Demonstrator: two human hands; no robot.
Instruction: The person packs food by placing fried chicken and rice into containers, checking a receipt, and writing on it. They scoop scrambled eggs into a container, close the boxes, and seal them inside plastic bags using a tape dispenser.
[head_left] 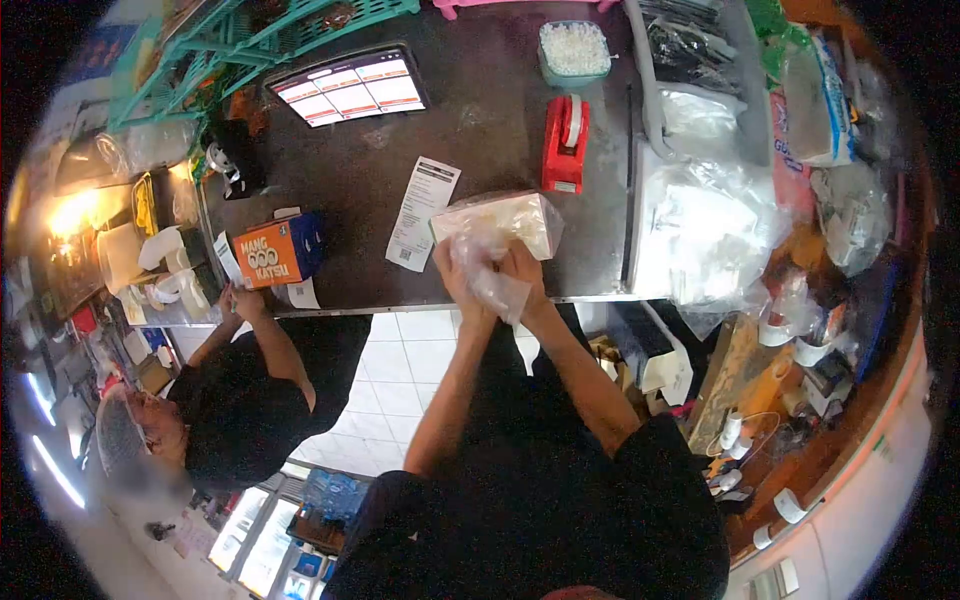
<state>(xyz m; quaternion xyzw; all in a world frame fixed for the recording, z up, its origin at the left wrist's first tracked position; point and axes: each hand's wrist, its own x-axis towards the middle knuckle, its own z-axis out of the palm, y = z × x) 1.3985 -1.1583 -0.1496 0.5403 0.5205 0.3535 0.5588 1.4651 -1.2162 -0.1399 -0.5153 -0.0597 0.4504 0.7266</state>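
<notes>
At the counter's front edge, a pale box (500, 218) sits inside a clear plastic bag (500, 290). My left hand (458, 278) grips the gathered bag from the left, its fingers partly hidden by the plastic. On the other side, my right hand (524, 275) has its fingers closed on the same bag, close to the box. A printed receipt (423, 212) lies flat just left of the box. Behind and to the right stands a red tape dispenser (566, 145) with a roll of tape.
A tablet (350, 88) with a lit screen stands at the back. A tub of white grains (575, 52) is near the tape dispenser. Plastic bags (705, 225) pile up at right. At left, a co-worker's hands (245, 303) are beside an orange box (268, 254).
</notes>
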